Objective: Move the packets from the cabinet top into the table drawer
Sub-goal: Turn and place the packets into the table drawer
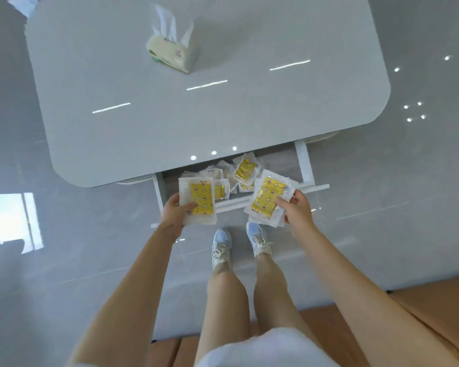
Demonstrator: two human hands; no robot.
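**Entry: packets, transfer to drawer, in progress**

1. Left hand (176, 213): fingers curled round a stack of packets (199, 202), thumb laid across the yellow top face. Held over the drawer's front rail, at 9 o'clock from the drawer's middle.
2. Right hand (297, 211): clamped on a second stack (267, 199), thumb on top and fingers beneath. The stack is tilted and fanned at its lower edges. Position is 3 o'clock from the drawer's middle, overhanging the front rail.
3. Drawer (305, 165): pulled out from under the table (223, 120) on its 6 o'clock side. It holds a loose heap of packets (244, 170), piled towards 12 o'clock and partly under the tabletop.
4. Tissue pack (170, 53): on the table, towards 11 o'clock, well apart from the work.
5. Cabinet top: not in view.

Count per stack: probably several in each, but the edges are too blurred to number.

**Hazards, as judged**
- The right stack is splayed. Slick wrappers may slide out from under the thumb and drop to the floor at 6 o'clock, outside the rail.
- Both stacks sit partly outside the drawer, so letting go here would spill the near packets.
- The heap rises near the tabletop edge and may snag when the drawer is shut.
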